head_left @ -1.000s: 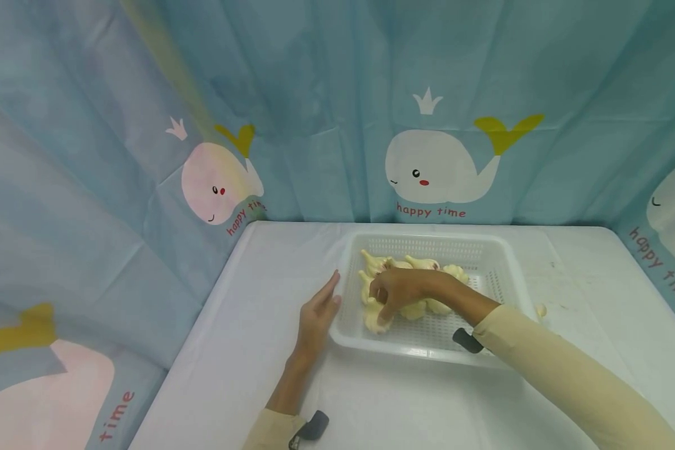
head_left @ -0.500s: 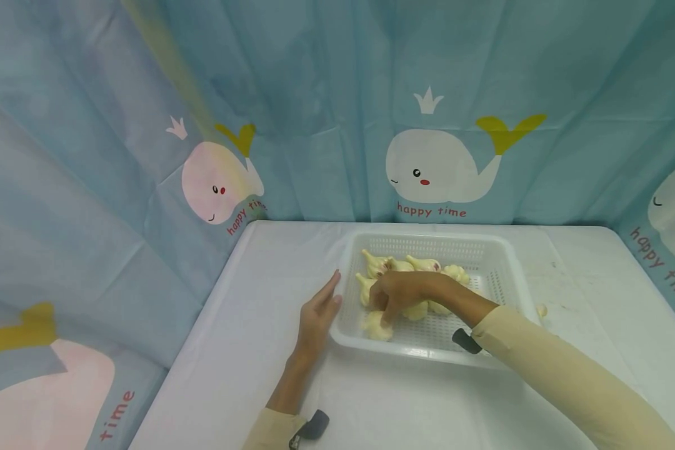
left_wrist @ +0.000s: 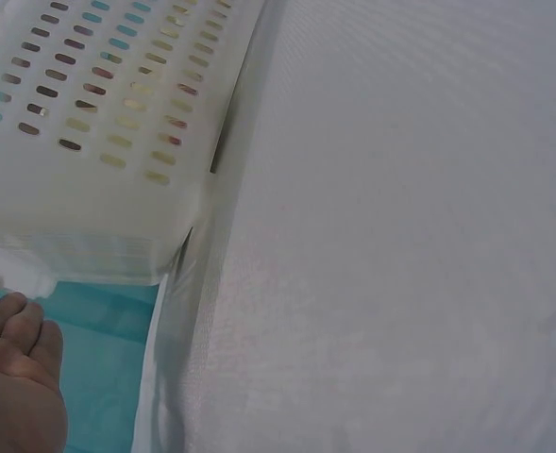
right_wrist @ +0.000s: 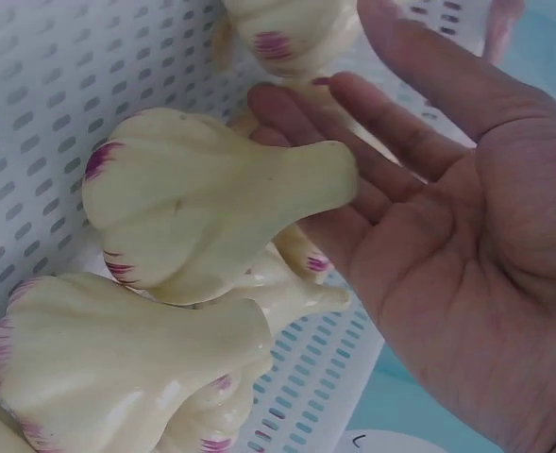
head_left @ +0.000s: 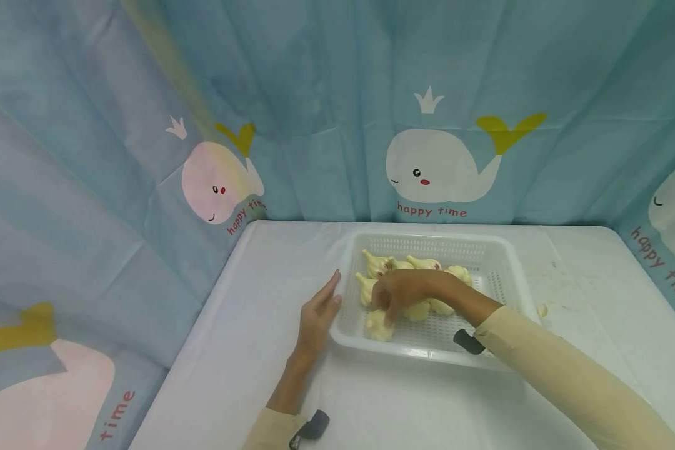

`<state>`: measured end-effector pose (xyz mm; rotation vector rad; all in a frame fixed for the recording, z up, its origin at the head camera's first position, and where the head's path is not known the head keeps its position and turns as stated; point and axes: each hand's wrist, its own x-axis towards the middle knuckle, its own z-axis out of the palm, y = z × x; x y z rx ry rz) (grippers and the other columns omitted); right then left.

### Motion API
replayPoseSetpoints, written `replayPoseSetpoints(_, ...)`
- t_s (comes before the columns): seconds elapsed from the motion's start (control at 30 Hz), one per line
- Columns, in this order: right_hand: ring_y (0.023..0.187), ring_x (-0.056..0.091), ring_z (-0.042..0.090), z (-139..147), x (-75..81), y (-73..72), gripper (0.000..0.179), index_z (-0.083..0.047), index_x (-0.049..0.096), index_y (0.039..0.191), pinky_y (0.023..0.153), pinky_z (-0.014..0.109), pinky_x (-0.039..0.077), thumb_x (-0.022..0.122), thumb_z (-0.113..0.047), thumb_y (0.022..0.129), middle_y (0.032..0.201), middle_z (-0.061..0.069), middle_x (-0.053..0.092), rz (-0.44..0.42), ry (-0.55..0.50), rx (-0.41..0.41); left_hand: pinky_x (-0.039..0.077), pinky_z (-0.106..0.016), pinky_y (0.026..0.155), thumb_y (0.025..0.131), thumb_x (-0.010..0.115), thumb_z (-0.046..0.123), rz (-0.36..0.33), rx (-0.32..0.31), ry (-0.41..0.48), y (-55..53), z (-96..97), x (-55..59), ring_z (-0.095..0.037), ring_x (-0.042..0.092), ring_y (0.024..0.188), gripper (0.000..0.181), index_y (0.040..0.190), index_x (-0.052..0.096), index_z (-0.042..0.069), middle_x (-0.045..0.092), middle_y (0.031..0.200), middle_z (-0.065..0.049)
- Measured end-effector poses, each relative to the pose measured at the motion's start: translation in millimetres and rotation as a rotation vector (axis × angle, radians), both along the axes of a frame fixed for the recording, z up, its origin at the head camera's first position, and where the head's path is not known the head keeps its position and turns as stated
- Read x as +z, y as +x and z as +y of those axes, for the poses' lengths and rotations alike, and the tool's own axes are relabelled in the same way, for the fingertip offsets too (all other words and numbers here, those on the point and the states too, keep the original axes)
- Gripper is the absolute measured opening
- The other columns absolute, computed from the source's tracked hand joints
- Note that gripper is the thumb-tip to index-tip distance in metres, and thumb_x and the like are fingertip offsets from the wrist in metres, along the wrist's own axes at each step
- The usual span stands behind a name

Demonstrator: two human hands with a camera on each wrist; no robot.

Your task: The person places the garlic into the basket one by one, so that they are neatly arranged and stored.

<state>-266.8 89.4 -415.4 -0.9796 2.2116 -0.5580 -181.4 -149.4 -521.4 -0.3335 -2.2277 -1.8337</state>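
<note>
A white perforated plastic basket (head_left: 427,353) stands on the table with several cream garlic bulbs (head_left: 424,264) in it, glossy and tinged pink at the root end. My right hand (head_left: 405,290) reaches down among them, fingertips hidden in the head view. The right wrist view has its fingers loosely extended, the thumb tip at the edge of one garlic bulb (right_wrist: 292,28); another bulb (right_wrist: 193,198) overlaps the fingers. That thumb also borders the front-left bulb (head_left: 380,325) in the head view. My left hand (head_left: 315,319), fingers fairly straight, rests against the basket's left side.
A white cloth covers the table (head_left: 247,337). A small pale piece (head_left: 542,310) lies just right of the basket. Blue curtains (head_left: 326,112) printed with whales hang behind and at the sides. Both wrists wear dark devices (head_left: 469,342).
The front-left garlic bulb has shifted toward the basket's front wall. My right hand has eased slightly, showing more of the bulb by the left wall. The left hand stays put.
</note>
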Motion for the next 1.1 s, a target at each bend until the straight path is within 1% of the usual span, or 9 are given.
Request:
replayPoseSetpoints(0.17, 0.106, 0.070, 0.016, 6.1, 5.7, -3.4, 0.041, -0.006, 0.074, 0.115, 0.095, 0.029, 0.060, 0.092, -0.019, 0.081, 0.113, 0.007, 0.076, 0.010, -0.055, 0.024, 0.034, -0.025, 0.126, 0.109, 0.058, 0.019, 0.001, 0.000, 0.002, 0.8, 0.8, 1.6, -0.012, 0.042, 0.153, 0.047, 0.155, 0.054, 0.014, 0.050, 0.162, 0.005)
replayPoseSetpoints(0.3, 0.106, 0.072, 0.016, 12.9, 11.4, -5.5, 0.039, -0.005, 0.071, 0.120, 0.094, 0.029, 0.061, 0.086, -0.016, 0.085, 0.114, 0.009, 0.076, 0.009, -0.094, 0.007, 0.034, -0.025, 0.127, 0.109, 0.058, 0.019, 0.000, 0.004, 0.001, 0.3, 0.7, 1.3, -0.011, 0.043, 0.153, 0.046, 0.155, 0.054, 0.014, 0.051, 0.161, 0.005)
replayPoseSetpoints(0.4, 0.104, 0.072, 0.014, 20.0, 17.3, -5.5, 0.041, -0.003, 0.069, 0.126, 0.094, 0.032, 0.061, 0.081, -0.015, 0.088, 0.115, 0.010, 0.076, 0.001, -0.131, -0.033, 0.033, -0.026, 0.127, 0.109, 0.058, 0.019, -0.004, 0.002, 0.006, 0.1, 0.7, 1.2, -0.011, 0.042, 0.153, 0.047, 0.155, 0.054, 0.014, 0.051, 0.161, 0.005)
replayPoseSetpoints(0.5, 0.105, 0.072, 0.015, 27.9, 25.2, -4.0, 0.042, -0.003, 0.070, 0.129, 0.095, 0.034, 0.062, 0.080, -0.017, 0.091, 0.115, 0.010, 0.077, 0.003, -0.191, -0.067, 0.033, -0.025, 0.127, 0.109, 0.058, 0.019, -0.012, -0.003, 0.018, 0.3, 0.9, 1.2, -0.011, 0.042, 0.153, 0.047, 0.156, 0.053, 0.014, 0.050, 0.162, 0.006)
replayPoseSetpoints(0.67, 0.109, 0.072, 0.017, 44.3, 37.5, 0.3, 0.035, -0.012, 0.072, 0.128, 0.094, 0.035, 0.063, 0.080, -0.020, 0.095, 0.117, 0.006, 0.076, 0.009, -0.290, -0.152, 0.033, -0.025, 0.126, 0.109, 0.059, 0.018, -0.028, 0.005, 0.018, 1.0, 1.2, 1.4, -0.010, 0.042, 0.153, 0.047, 0.155, 0.054, 0.015, 0.050, 0.161, 0.008)
replayPoseSetpoints(0.8, 0.107, 0.073, 0.018, 61.3, 45.9, 3.9, 0.039, -0.015, 0.071, 0.130, 0.090, 0.034, 0.064, 0.082, -0.026, 0.094, 0.114, 0.004, 0.076, 0.022, -0.364, -0.229, 0.033, -0.025, 0.126, 0.109, 0.059, 0.019, -0.037, 0.007, 0.014, 1.6, 1.0, 2.1, -0.011, 0.041, 0.153, 0.047, 0.156, 0.054, 0.017, 0.050, 0.161, 0.008)
replayPoseSetpoints(0.93, 0.108, 0.073, 0.019, 80.1, 51.3, 8.2, 0.041, -0.016, 0.069, 0.132, 0.090, 0.035, 0.065, 0.081, -0.028, 0.095, 0.115, 0.005, 0.075, 0.045, -0.418, -0.286, 0.034, -0.026, 0.126, 0.108, 0.059, 0.020, -0.022, 0.016, -0.016, 2.1, 0.5, 1.7, -0.013, 0.042, 0.153, 0.048, 0.156, 0.054, 0.017, 0.050, 0.161, 0.008)
replayPoseSetpoints(1.1, 0.110, 0.072, 0.021, 102.4, 52.7, 16.3, 0.040, -0.017, 0.068, 0.133, 0.092, 0.035, 0.063, 0.080, -0.029, 0.097, 0.118, 0.004, 0.074, 0.062, -0.469, -0.354, 0.035, -0.026, 0.125, 0.109, 0.059, 0.023, 0.001, 0.025, -0.040, 1.5, 0.3, 0.5, -0.013, 0.043, 0.152, 0.047, 0.155, 0.055, 0.016, 0.052, 0.160, 0.008)
